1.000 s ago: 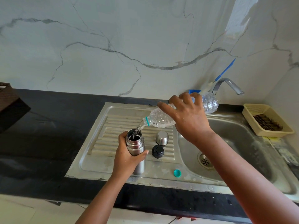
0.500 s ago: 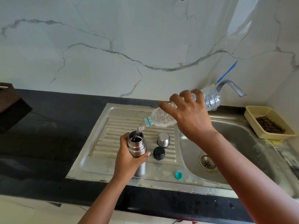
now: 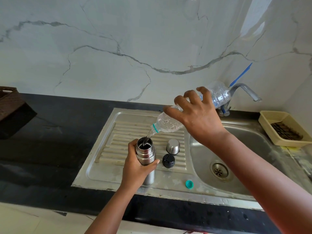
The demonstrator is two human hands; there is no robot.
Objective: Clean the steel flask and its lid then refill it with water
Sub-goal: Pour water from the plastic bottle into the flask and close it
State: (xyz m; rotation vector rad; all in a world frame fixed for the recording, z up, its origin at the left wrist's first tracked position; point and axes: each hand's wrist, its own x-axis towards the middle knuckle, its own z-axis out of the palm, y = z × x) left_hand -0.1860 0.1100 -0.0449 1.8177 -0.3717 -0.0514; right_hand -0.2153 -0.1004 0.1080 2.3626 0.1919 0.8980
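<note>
The steel flask (image 3: 146,153) stands upright and uncapped on the ribbed drainboard (image 3: 108,146), and my left hand (image 3: 135,168) grips its body. My right hand (image 3: 197,119) holds a clear plastic bottle (image 3: 168,123) tilted steeply, neck down to the left. A thin stream of water runs from its mouth into the flask's opening. To the right of the flask, the steel cup lid (image 3: 173,146) sits upside down on the drainboard. The black stopper (image 3: 168,160) lies just in front of it.
A teal bottle cap (image 3: 189,184) lies near the sink's front edge. The steel basin (image 3: 239,166) and its drain are at right, the tap (image 3: 243,89) behind it. A beige tray (image 3: 266,123) sits at far right, a dark woven basket (image 3: 10,102) at far left.
My right hand has raised the bottle's base, so it tilts more steeply while the water keeps flowing. My left hand and the flask stay in place.
</note>
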